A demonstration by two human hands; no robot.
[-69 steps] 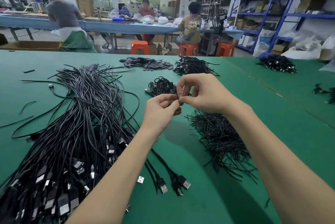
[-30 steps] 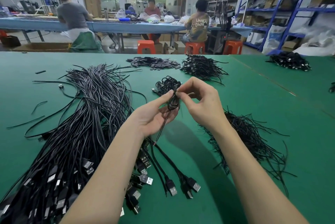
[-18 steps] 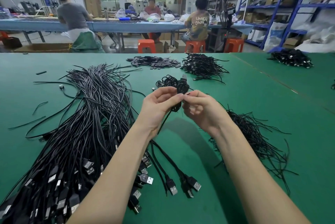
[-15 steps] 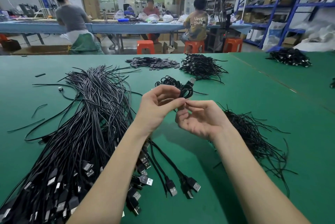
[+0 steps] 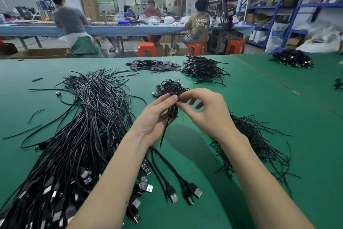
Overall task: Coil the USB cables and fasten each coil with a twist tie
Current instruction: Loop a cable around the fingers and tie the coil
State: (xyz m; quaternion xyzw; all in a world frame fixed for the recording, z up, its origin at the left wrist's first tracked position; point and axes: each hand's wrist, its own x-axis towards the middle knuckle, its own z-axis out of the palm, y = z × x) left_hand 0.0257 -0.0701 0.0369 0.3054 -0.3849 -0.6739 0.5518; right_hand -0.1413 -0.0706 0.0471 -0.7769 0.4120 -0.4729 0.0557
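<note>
1. The coil (image 5: 172,95) is held above the middle of the table (image 5: 259,117), clear of its surface, between the 2 hands.
2. The left hand (image 5: 154,117) is curled round the lower part of the coil, with the thumb laid up along it; the coil is clamped in that grip.
3. The right hand (image 5: 206,111) is closed at thumb and forefinger on the waist of the coil, just beside the left thumb tip. A twist tie is judged to be pinched there, but it is too small and dark to be told apart from the cable.
4. The long axis of the coil is seen to run nearly upright, tilted slightly toward the far edge: loops stand above the grip, and 1 loose tail (image 5: 164,132) hangs below the left palm.
5. The key relation: the fastening point lies directly between the 2 thumbs, with the right hand nearer to it and free to turn, while the left serves as anchor.
6. Loose cables (image 5: 83,126) are spread toward the left edge and near corner; loose ties (image 5: 256,145) lie to the right, under the right wrist.
7. A small heap of finished coils (image 5: 165,85) lies just beyond the hands.
8. The fastening step is judged to be in hand and not yet complete.
</note>
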